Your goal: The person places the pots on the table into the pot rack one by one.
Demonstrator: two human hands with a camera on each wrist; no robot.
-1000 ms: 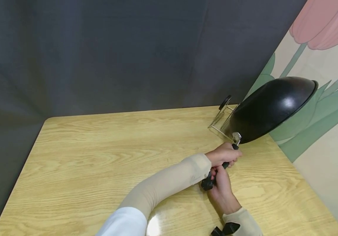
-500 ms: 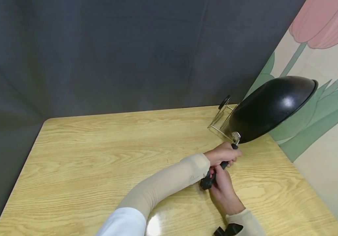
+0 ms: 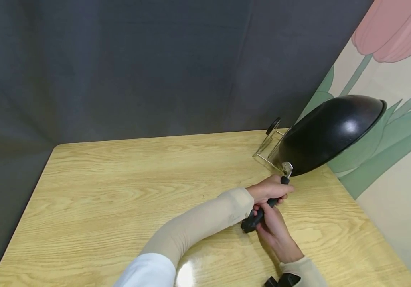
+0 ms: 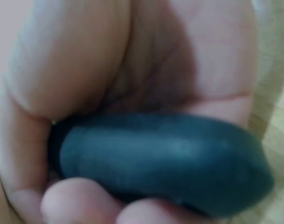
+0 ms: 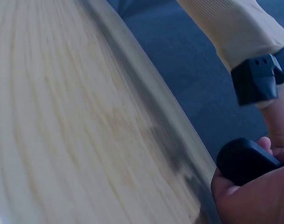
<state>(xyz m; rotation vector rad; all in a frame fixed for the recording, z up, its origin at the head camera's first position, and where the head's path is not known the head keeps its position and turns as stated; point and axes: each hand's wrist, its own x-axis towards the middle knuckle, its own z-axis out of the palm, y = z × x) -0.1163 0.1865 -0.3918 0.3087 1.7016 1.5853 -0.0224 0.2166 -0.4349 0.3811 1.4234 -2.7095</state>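
Note:
A black wok stands tilted on its side at the right, its rounded underside facing me in the head view. Its black handle slants down toward me from a silver metal bracket. My left hand grips the handle near the bracket. Lower down, my right hand holds it close to its end. In the left wrist view, curled fingers wrap the smooth handle. The right wrist view shows the handle's rounded end poking out between the hands.
A wire rack with a black part at its top stands beside the wok's lower edge. The wood-grain table ends at a dark curtain behind and a flower-painted wall on the right.
My right wrist and forearm have shifted slightly to the right, and the handle's end slightly left. The left hand keeps its grip; the wok stays in nearly the same place.

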